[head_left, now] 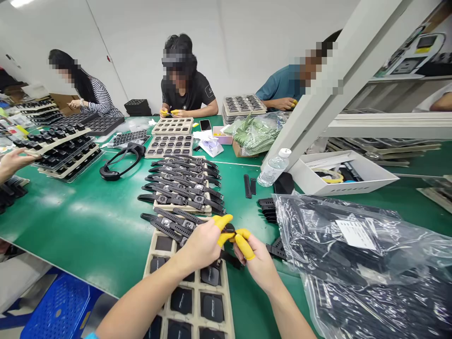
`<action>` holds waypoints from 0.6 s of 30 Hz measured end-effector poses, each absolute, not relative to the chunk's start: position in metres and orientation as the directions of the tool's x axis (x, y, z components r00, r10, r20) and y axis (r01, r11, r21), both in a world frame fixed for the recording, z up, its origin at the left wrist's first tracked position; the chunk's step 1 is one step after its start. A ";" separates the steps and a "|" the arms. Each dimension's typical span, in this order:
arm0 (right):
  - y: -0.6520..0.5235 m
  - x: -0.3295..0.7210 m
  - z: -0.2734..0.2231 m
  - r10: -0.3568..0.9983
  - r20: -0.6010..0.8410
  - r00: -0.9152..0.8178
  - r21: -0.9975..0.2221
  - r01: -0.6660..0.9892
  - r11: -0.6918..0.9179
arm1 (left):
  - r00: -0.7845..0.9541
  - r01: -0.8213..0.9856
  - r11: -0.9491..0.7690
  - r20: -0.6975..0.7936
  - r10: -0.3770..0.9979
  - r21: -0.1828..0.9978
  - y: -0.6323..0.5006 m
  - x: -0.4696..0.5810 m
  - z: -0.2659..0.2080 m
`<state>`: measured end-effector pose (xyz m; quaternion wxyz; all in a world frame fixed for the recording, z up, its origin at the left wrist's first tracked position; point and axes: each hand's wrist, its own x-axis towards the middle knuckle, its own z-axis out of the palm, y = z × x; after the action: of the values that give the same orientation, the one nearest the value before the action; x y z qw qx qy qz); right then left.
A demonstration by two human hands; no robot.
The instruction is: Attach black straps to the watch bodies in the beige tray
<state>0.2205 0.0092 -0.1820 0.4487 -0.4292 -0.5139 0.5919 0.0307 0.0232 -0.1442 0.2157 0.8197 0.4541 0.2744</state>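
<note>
My left hand [206, 240], with yellow finger cots, pinches a small black smartwatch [229, 228] above the near tray. From the other side my right hand [257, 259], also in yellow finger cots, closes its fingertips on the same watch; fingers hide the exact grip. A black strap [231, 259] hangs below the hands, and I cannot tell whether it is joined to the watch. Beneath my left arm lies a beige tray [229, 306] with square black watch bodies [181, 300] in its pockets. Strapped watches [178, 225] lie across its far end, and more rows of them [183, 181] cover the tray beyond.
Bagged black straps [318, 249] lie at right, near loose straps [248, 186], a water bottle [273, 167] and a white box [344, 186]. A slanted post [318, 101] rises there. A black headset [122, 162] rests at left. Several people work around the green table [81, 207].
</note>
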 end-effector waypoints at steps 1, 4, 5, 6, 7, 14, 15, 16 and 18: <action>0.010 0.222 -0.183 0.969 -0.032 -0.245 -0.996 -0.070 -0.050 | 0.405 0.641 -0.480 0.267 0.874 0.600 0.025 0.027 -0.139; 0.013 0.225 -0.185 0.963 0.026 -0.267 -0.999 0.026 0.034 | 0.349 0.684 -0.417 0.234 0.907 0.598 0.031 0.010 -0.114; 0.014 0.226 -0.186 0.963 0.048 -0.266 -0.995 0.070 0.069 | 0.361 0.703 -0.405 0.197 0.911 0.584 0.034 0.003 -0.106; 0.015 0.226 -0.186 0.962 0.071 -0.265 -0.987 0.117 0.106 | 0.385 0.727 -0.401 0.152 0.910 0.558 0.035 -0.003 -0.097; 0.015 0.227 -0.185 0.959 0.093 -0.266 -0.976 0.166 0.141 | 0.411 0.753 -0.404 0.107 0.905 0.520 0.036 -0.009 -0.090; -0.001 0.214 -0.182 0.877 0.322 -0.357 -0.811 0.375 0.450 | 0.427 0.901 -0.408 -0.125 0.896 0.150 0.016 -0.058 -0.075; -0.006 0.210 -0.182 0.851 0.343 -0.398 -0.777 0.388 0.495 | 0.421 0.905 -0.402 -0.154 0.894 0.138 0.010 -0.066 -0.075; -0.010 0.204 -0.183 0.825 0.360 -0.436 -0.742 0.403 0.536 | 0.411 0.909 -0.388 -0.179 0.894 0.152 0.004 -0.074 -0.076; -0.019 0.192 -0.187 0.775 0.392 -0.496 -0.663 0.432 0.611 | 0.376 0.914 -0.322 -0.218 0.901 0.248 -0.007 -0.091 -0.077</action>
<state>0.1916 -0.0191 -0.1867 0.3456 -0.3642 -0.8283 0.2485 -0.0907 -0.0074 -0.0769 0.1661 0.8127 0.5581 -0.0200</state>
